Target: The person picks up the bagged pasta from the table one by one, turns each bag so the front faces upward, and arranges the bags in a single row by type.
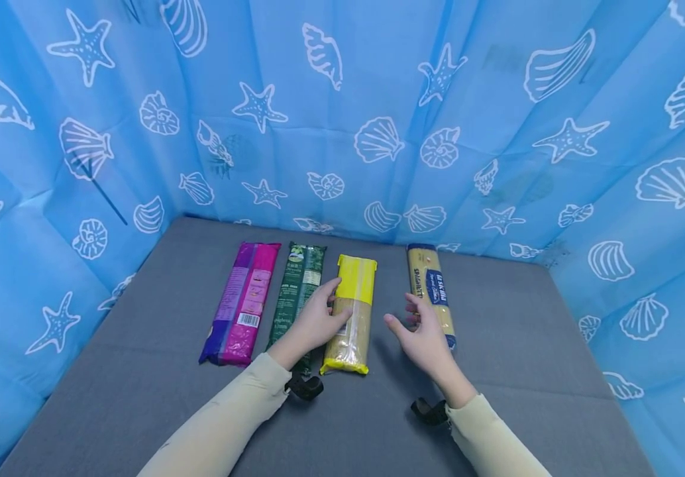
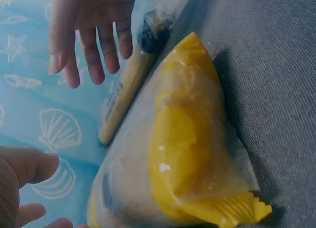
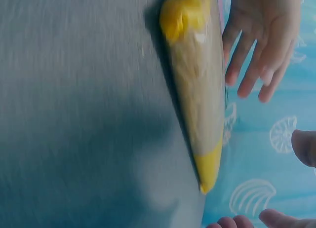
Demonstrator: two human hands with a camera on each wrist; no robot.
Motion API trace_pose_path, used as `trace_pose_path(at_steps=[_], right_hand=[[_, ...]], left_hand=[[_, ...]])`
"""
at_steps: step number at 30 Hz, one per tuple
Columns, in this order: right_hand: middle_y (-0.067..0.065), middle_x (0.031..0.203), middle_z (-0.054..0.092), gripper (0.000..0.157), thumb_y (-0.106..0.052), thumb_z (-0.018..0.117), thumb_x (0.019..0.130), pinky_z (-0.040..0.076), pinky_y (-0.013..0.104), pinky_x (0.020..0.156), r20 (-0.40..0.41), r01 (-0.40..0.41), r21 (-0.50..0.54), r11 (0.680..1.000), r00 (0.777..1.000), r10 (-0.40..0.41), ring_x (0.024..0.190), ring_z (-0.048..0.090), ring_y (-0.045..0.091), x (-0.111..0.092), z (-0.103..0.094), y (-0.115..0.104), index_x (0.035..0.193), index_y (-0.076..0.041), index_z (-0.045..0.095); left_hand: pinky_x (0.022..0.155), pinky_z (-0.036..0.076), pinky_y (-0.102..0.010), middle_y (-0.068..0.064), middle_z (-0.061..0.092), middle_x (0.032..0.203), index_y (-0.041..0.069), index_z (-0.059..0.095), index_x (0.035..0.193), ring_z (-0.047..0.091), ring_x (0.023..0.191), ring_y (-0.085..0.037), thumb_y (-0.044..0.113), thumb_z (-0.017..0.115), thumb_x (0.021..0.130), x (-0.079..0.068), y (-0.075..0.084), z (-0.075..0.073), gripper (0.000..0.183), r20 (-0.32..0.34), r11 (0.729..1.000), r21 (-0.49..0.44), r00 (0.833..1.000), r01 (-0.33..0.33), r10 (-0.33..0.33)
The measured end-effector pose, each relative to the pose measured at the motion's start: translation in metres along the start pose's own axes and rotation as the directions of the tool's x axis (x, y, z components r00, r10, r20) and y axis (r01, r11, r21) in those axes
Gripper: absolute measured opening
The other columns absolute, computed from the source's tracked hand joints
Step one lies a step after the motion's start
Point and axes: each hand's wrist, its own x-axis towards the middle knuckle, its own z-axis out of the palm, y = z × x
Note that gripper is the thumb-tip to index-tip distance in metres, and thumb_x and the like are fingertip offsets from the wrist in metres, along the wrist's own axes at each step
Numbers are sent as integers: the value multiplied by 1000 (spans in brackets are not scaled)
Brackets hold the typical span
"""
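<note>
A yellow-ended clear packet of spaghetti (image 1: 350, 331) lies on the grey table, its near end large in the left wrist view. Over its left side hovers my left hand (image 1: 316, 319), fingers spread and slightly bent, nothing gripped. To the packet's right is my right hand (image 1: 427, 338), palm turned inward and fingers loosely extended, holding nothing. Just beyond those fingers lies a blue-labelled spaghetti packet (image 1: 436, 285), partly covered by the hand in the head view. The right wrist view shows the yellow-ended packet (image 3: 197, 90) lying flat, with my left hand (image 3: 264, 30) beside it.
Left of the yellow-ended packet lie a dark green spaghetti packet (image 1: 299, 285), partly hidden by my left hand, and a pink-and-purple packet (image 1: 244, 305). Blue curtains (image 1: 342, 172) with white shell prints enclose the grey table (image 1: 515, 331) at the back and sides.
</note>
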Motion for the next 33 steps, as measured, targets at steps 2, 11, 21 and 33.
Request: trace_pose_path(at_steps=[2,11,21,33], right_hand=[[18,136,47,76,-51,65,88,45,50,95,28,-18,19,1000,999,17,119,50,33,-3,5,-3,146,-10,36],[13,129,54,76,-43,72,86,51,35,77,163,-159,122,980,977,138,106,55,24,-13,30,-5,145,-10,40],[6,114,54,79,-43,78,80,44,33,77,234,-160,89,983,963,135,98,49,21,-11,48,1,142,-10,43],[7,106,50,78,-35,80,79,41,33,74,272,-187,103,977,950,154,94,45,22,-8,46,-2,141,-5,43]], left_hand=[[96,47,-43,-17,37,147,10,30,151,47,126,-31,24,64,94,0,-1,-1,68,1,1000,9,1000,-4,4],[93,49,-44,-16,37,148,9,29,151,48,125,-31,26,66,93,0,-8,-1,71,23,997,74,999,24,-26],[91,48,-45,-14,45,140,12,30,152,54,112,-26,32,72,86,6,-13,4,80,67,972,216,992,94,-111],[93,47,-45,-14,45,139,14,33,151,54,109,-25,40,72,86,12,-13,9,81,80,945,311,988,98,-129]])
